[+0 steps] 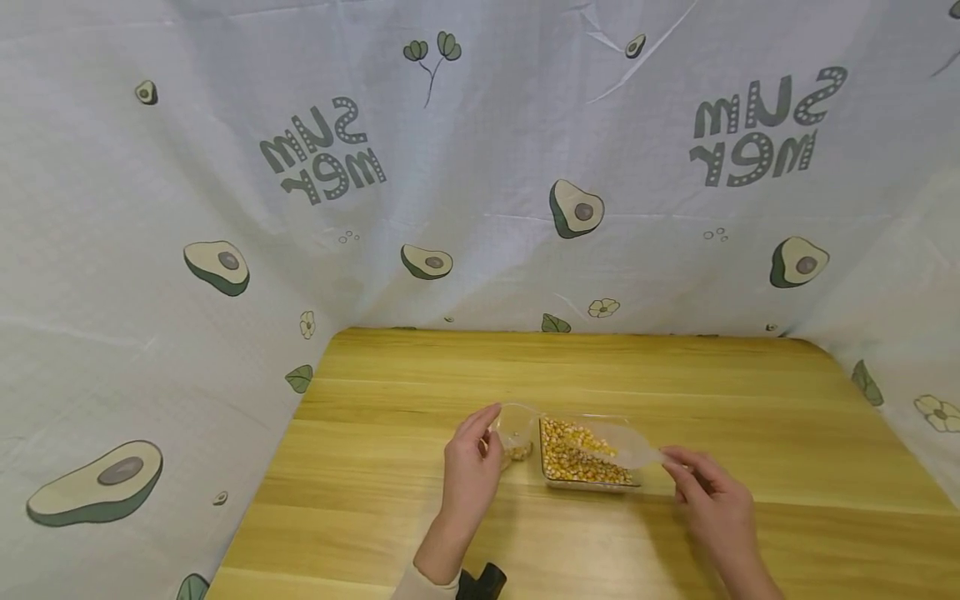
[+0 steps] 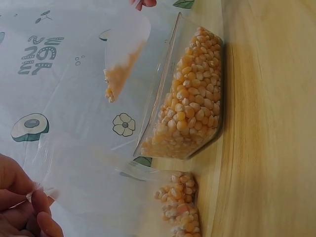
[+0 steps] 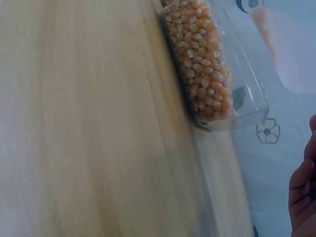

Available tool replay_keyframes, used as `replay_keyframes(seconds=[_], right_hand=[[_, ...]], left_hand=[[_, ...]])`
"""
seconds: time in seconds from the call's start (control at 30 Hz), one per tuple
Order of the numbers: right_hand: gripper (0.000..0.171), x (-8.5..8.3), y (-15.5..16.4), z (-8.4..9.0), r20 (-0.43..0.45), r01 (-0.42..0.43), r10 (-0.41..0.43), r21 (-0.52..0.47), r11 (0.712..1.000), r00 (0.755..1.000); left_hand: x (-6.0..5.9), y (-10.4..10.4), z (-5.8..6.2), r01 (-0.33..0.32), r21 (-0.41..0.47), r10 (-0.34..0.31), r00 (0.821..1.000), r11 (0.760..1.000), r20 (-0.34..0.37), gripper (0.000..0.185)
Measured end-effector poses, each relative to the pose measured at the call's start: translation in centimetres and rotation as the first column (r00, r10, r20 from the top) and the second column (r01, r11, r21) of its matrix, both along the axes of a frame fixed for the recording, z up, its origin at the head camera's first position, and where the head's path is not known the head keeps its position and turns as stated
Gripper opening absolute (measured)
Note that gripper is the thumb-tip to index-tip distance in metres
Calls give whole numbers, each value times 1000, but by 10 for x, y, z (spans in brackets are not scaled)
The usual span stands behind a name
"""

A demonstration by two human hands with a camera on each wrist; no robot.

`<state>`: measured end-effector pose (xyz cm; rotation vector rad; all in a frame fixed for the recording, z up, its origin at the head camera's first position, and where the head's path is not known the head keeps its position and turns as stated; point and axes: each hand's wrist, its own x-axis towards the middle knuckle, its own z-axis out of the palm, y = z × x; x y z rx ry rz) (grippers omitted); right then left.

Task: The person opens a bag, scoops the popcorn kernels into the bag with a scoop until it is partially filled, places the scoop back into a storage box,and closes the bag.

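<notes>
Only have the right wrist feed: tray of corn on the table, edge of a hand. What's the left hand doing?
Observer: The left hand pinches the edge of a clear bag, right beside the tray.
Operator: Anything in the bag?
Observer: Some kernels at its bottom, far fewer than in the tray.
Operator: The scoop is a blur here. Loaded?
Observer: Yes. The scoop, held by the right hand, carries a small heap of corn at its front end, above the tray.
</notes>
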<state>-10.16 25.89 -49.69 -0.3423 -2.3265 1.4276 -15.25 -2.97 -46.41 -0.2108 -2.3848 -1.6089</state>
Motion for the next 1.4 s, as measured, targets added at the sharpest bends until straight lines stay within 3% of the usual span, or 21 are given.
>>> replay_keyframes(seconds=[0.3, 0.6, 0.87, 1.0, 1.17, 1.4], right_hand=[[19, 1, -1, 12, -94, -49, 45, -36, 998, 995], [20, 0, -10, 28, -79, -60, 54, -73, 996, 995], [18, -5, -22, 39, -149, -91, 70, -138, 986, 986], [18, -9, -29, 42, -208, -140, 114, -112, 984, 971], [20, -16, -37, 42, -306, -229, 217, -2, 973, 927], [23, -22, -44, 43, -351, -265, 284, 100, 959, 893]], left_hand=[[1, 0, 2, 12, -4, -12, 1000, 1000, 16, 39], [3, 0, 3, 22, -11, -22, 1000, 1000, 19, 39], [3, 0, 4, 37, -6, -37, 999, 999, 9, 40], [2, 0, 3, 46, 4, -46, 999, 999, 13, 41], [2, 0, 3, 43, -2, -43, 999, 999, 13, 41], [3, -1, 4, 44, -6, -44, 999, 999, 23, 42]])
